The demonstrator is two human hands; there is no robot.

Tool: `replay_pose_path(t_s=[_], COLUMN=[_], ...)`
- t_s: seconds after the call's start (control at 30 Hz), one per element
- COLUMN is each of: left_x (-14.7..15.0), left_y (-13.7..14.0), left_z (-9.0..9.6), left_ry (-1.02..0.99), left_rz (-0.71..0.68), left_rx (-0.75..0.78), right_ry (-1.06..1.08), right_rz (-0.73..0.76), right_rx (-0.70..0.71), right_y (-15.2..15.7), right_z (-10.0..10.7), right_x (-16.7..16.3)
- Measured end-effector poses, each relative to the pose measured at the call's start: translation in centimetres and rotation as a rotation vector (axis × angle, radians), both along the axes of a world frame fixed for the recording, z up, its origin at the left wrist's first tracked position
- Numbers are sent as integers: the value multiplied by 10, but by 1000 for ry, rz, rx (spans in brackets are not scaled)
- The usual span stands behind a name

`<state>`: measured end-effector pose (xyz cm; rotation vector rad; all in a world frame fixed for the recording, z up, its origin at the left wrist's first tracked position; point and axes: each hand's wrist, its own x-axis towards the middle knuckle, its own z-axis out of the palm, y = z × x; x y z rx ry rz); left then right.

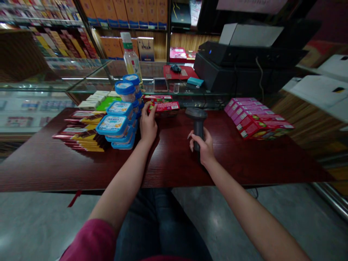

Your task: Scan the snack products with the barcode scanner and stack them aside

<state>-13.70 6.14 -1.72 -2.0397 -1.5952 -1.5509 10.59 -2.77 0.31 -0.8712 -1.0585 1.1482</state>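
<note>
My right hand (203,145) is wrapped round the handle of a dark barcode scanner (199,127), held upright above the brown table. With my left hand (148,127) I grip the left end of a small red box (168,106), thumb and fingers closed on it. Another red box (160,98) lies just behind that one. Stacked blue-lidded tubs (112,124) stand directly left of my left hand, rectangular ones in front and round ones (125,88) behind. Out to the right, a row of pink and red boxes (255,119) rests on the table.
Chocolate-coloured and yellow packets (84,134) are piled at the table's left. Behind the table (174,159) is a glass counter with a bottle (131,58), a mouse (175,68) on a red mat and a teal packet (195,82). Black machines (244,69) stand back right.
</note>
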Motion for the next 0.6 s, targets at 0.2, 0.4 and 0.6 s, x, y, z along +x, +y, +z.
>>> replay_pose_path(t_s=[0.2, 0.4, 0.6], left_x=[19, 30, 23], left_y=[-2, -8, -9], left_z=[9, 16, 16], left_ry=[249, 337, 290], left_rz=[74, 89, 136], left_rx=[5, -145, -170], right_ry=[5, 2, 33], right_rz=[9, -5, 6], right_rx=[-21, -22, -24], right_y=[0, 0, 3], right_z=[1, 1, -2], right_x=[-1, 0, 2])
